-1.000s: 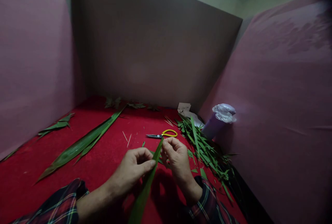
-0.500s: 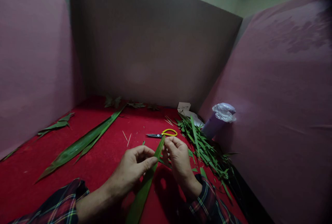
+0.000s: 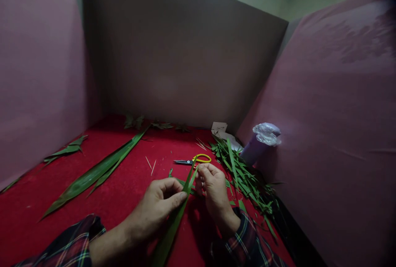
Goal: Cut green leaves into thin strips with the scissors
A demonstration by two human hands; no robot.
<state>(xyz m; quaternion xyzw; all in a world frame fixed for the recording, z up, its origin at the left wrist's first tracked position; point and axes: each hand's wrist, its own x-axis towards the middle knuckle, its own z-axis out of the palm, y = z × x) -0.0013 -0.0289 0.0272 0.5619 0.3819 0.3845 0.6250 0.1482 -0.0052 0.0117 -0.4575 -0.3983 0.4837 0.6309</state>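
Plainly, in my head view, I had a long green leaf (image 3: 168,236) in both hands, over the red worktop (image 3: 123,201). My left hand (image 3: 159,203) pinched it between thumb and forefinger, with the thumb lying across the blade. Its upper end was split into narrow strips, and the fingers of my right hand (image 3: 215,188) were pressed together, pinching the tip of one strip. Another strip pointed away from me, towards the yellow-handled scissors (image 3: 185,162), though I couldn't tell whether it touched them.

The scissors lay just beyond my hands, their dark blades pointing left. Thin sticks (image 3: 153,167) lay to their left, and a larger leaf (image 3: 93,174) stretched along the left side. To my right was a heap of cut leaves (image 3: 249,184), with a purple cylinder (image 3: 254,150) topped in clear plastic beside it and white papers (image 3: 219,127) at its far end.
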